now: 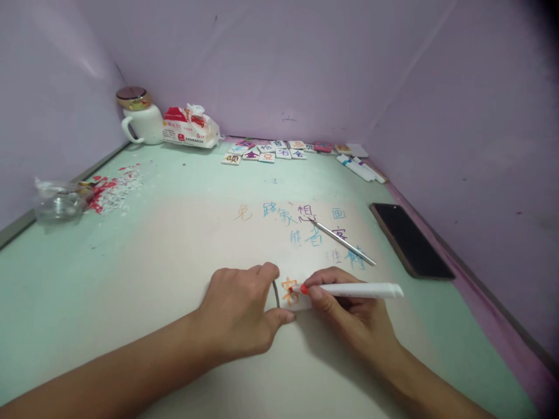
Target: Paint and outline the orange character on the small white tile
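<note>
A small white tile (301, 302) lies on the pale table in front of me, with an orange character drawn on it. My left hand (242, 308) grips the tile's left side between thumb and fingers. Between them a thin dark curved edge shows. In my right hand (349, 308) is a white marker (358, 290) with an orange-red collar, its tip touching the character. Above the hands, coloured characters (306, 213) are written on the table surface. A slim silver pen-like tool (343, 240) lies slanted across them.
A dark phone (410, 238) lies at the right. Lettered tiles (266, 157) and white markers (356, 167) sit at the back. At the left are a white mug (148, 123), a tissue pack (187, 129), a clear plastic bag (61, 203) and red and white scraps (105, 192).
</note>
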Demonstrator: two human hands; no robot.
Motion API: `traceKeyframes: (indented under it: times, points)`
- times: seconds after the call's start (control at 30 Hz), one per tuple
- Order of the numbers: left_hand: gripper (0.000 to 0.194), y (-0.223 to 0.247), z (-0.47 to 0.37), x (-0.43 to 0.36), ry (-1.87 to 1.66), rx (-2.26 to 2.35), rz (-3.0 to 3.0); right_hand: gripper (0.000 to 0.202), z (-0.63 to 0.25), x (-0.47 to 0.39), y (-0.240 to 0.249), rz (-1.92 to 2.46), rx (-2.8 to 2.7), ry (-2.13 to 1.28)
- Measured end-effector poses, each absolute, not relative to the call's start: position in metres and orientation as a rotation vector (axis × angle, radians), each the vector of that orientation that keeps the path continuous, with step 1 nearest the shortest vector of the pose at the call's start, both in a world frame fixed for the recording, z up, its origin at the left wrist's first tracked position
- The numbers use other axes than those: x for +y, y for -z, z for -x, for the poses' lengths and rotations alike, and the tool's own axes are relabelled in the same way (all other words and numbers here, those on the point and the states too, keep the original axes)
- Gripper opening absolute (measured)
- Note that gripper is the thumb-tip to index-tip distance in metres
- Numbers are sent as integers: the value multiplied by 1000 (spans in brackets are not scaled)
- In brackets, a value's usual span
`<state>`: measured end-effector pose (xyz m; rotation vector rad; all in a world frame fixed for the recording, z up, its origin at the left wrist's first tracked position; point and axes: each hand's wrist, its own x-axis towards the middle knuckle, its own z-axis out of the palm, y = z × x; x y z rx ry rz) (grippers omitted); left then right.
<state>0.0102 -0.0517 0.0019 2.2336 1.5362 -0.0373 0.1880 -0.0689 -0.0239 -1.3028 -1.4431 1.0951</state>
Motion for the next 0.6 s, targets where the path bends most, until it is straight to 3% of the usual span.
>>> traceKeyframes:
  times: [0.6]
  points:
    - [37,-3,-11,-52,39,1545,-2234,17,-192,-66,26,1293,-1532,-1096]
